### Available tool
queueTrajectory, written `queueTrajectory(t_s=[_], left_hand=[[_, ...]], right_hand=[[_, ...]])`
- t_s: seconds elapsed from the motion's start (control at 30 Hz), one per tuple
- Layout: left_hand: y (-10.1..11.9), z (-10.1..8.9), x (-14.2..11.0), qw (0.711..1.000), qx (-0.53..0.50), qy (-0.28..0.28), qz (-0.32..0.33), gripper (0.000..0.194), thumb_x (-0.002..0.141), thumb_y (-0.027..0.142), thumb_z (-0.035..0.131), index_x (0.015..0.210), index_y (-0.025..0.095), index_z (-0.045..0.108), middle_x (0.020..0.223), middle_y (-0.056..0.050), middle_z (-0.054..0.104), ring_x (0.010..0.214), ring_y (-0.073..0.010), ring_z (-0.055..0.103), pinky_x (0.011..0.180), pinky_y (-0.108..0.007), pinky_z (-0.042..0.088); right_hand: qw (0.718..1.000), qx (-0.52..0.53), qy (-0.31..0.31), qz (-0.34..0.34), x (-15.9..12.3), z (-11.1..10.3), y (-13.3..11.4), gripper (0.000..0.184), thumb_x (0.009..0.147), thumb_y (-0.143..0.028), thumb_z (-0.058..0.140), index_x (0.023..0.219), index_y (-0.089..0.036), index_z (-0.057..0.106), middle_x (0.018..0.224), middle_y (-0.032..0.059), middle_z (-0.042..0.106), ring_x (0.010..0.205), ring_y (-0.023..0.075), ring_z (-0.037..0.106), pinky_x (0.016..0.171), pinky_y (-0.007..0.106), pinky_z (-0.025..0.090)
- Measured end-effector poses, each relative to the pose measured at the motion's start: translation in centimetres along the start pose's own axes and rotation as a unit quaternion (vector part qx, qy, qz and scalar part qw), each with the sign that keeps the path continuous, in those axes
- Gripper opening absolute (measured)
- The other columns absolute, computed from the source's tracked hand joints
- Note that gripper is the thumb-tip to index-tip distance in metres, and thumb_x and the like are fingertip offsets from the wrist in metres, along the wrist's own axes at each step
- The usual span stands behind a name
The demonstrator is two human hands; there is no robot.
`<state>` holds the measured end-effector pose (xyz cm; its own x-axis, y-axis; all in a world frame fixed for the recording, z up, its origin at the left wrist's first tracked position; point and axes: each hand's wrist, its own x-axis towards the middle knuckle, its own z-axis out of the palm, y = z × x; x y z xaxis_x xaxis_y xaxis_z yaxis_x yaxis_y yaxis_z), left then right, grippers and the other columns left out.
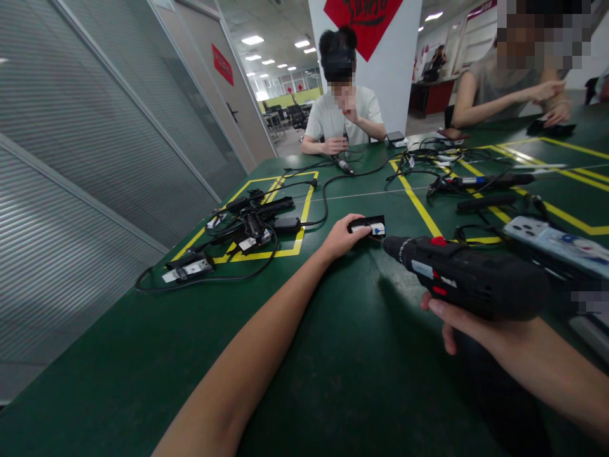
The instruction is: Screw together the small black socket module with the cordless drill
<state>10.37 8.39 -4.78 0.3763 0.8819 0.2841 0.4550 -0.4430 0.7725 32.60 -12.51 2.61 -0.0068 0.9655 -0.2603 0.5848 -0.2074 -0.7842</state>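
My left hand (343, 238) reaches across the green table (333, 355) and grips a small black adapter with a white label (367, 226), holding it down on the surface. My right hand (451, 320) is wrapped round a black electric screwdriver (471, 279) with red accents. The tool lies level, and its tip points left at the adapter's right end, touching or almost touching it.
A heap of black adapters and cables (238, 231) lies in a yellow-taped square at the left. More cables and tools (476, 181) and a phone (556, 244) lie at the right. Two people sit across the table, hands resting on it. A glass partition runs along the left.
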Motion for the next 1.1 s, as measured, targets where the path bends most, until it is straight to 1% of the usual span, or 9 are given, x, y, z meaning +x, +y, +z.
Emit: queueTrajectory(t_s=[0.2, 0.37, 0.47, 0.7, 0.73, 0.8, 0.87, 1.0, 1.1], left_hand=[[-0.03, -0.07, 0.05, 1.0, 0.002, -0.006, 0.004, 0.046, 0.081, 0.045, 0.058, 0.116, 0.015, 0.058, 0.11, -0.008, 0.065, 0.095, -0.0187, 0.061, 0.086, -0.03, 0.048], [0.02, -0.05, 0.07, 1.0, -0.004, -0.008, -0.001, 0.046, 0.081, 0.044, 0.059, 0.116, 0.015, 0.057, 0.109, -0.007, 0.065, 0.093, -0.0181, 0.061, 0.084, -0.029, 0.048], [-0.01, -0.02, 0.08, 1.0, -0.005, -0.006, 0.001, 0.045, 0.081, 0.044, 0.059, 0.115, 0.015, 0.058, 0.109, -0.007, 0.065, 0.094, -0.0181, 0.061, 0.084, -0.029, 0.048], [-0.27, -0.06, 0.02, 1.0, -0.008, 0.003, 0.012, 0.045, 0.081, 0.045, 0.059, 0.114, 0.015, 0.059, 0.107, -0.007, 0.066, 0.091, -0.0178, 0.061, 0.082, -0.029, 0.047], [-0.28, -0.07, 0.02, 1.0, -0.007, 0.005, 0.015, 0.045, 0.081, 0.045, 0.059, 0.114, 0.014, 0.059, 0.107, -0.007, 0.066, 0.092, -0.0178, 0.061, 0.083, -0.029, 0.047], [-0.3, -0.09, 0.06, 1.0, -0.007, 0.003, 0.016, 0.045, 0.081, 0.045, 0.059, 0.114, 0.014, 0.059, 0.107, -0.007, 0.066, 0.093, -0.0177, 0.061, 0.084, -0.028, 0.047], [-0.29, -0.09, 0.12, 1.0, -0.006, -0.003, 0.008, 0.045, 0.081, 0.045, 0.059, 0.114, 0.014, 0.059, 0.106, -0.007, 0.066, 0.09, -0.0171, 0.061, 0.082, -0.028, 0.047], [-0.24, -0.06, 0.18, 1.0, -0.006, -0.007, 0.004, 0.046, 0.081, 0.046, 0.059, 0.115, 0.014, 0.058, 0.105, -0.007, 0.065, 0.087, -0.0164, 0.06, 0.078, -0.027, 0.047], [-0.11, -0.08, 0.12, 1.0, -0.005, -0.007, 0.002, 0.046, 0.081, 0.045, 0.058, 0.115, 0.015, 0.058, 0.106, -0.007, 0.065, 0.09, -0.0171, 0.061, 0.08, -0.028, 0.047]], right_hand=[[1.0, -0.012, 0.012, 0.0, 0.01, 0.01, 0.25, 0.054, 0.071, -0.073, 0.049, 0.042, -0.029, 0.062, 0.061, -0.0002, 0.068, 0.059, 0.0198, 0.06, 0.06, 0.032, 0.044], [0.999, -0.011, 0.027, -0.015, 0.13, 0.18, 0.26, 0.053, 0.072, -0.069, 0.052, 0.039, -0.029, 0.061, 0.066, -0.0007, 0.07, 0.067, 0.0214, 0.063, 0.065, 0.033, 0.044], [1.0, 0.003, 0.021, -0.016, 0.07, 0.21, 0.16, 0.053, 0.072, -0.07, 0.052, 0.04, -0.029, 0.061, 0.07, 0.0, 0.072, 0.074, 0.0238, 0.065, 0.067, 0.033, 0.045], [1.0, -0.001, 0.014, -0.013, 0.05, 0.25, 0.2, 0.054, 0.075, -0.069, 0.05, 0.041, -0.028, 0.06, 0.069, 0.0015, 0.072, 0.07, 0.0238, 0.065, 0.06, 0.034, 0.045], [1.0, 0.009, 0.01, -0.014, 0.07, 0.24, 0.2, 0.052, 0.074, -0.068, 0.051, 0.044, -0.028, 0.062, 0.068, 0.0019, 0.072, 0.07, 0.024, 0.066, 0.062, 0.034, 0.046], [0.999, 0.04, -0.005, -0.022, 0.11, 0.18, 0.15, 0.042, 0.074, -0.066, 0.054, 0.06, -0.029, 0.07, 0.065, 0.0013, 0.072, 0.069, 0.0238, 0.067, 0.064, 0.034, 0.049], [0.998, 0.049, -0.008, -0.031, 0.1, 0.06, 0.0, 0.036, 0.074, -0.062, 0.056, 0.069, -0.03, 0.071, 0.06, -0.0001, 0.069, 0.065, 0.0224, 0.066, 0.063, 0.033, 0.05], [1.0, 0.003, 0.003, -0.022, -0.11, -0.26, -0.43, 0.043, 0.072, -0.061, 0.056, 0.045, -0.026, 0.058, 0.052, -0.0002, 0.062, 0.049, 0.017, 0.056, 0.052, 0.029, 0.046], [1.0, 0.018, -0.004, -0.002, -0.14, -0.31, -0.62, 0.043, 0.07, -0.061, 0.056, 0.045, -0.027, 0.058, 0.05, -0.0006, 0.061, 0.049, 0.017, 0.055, 0.053, 0.029, 0.047]])
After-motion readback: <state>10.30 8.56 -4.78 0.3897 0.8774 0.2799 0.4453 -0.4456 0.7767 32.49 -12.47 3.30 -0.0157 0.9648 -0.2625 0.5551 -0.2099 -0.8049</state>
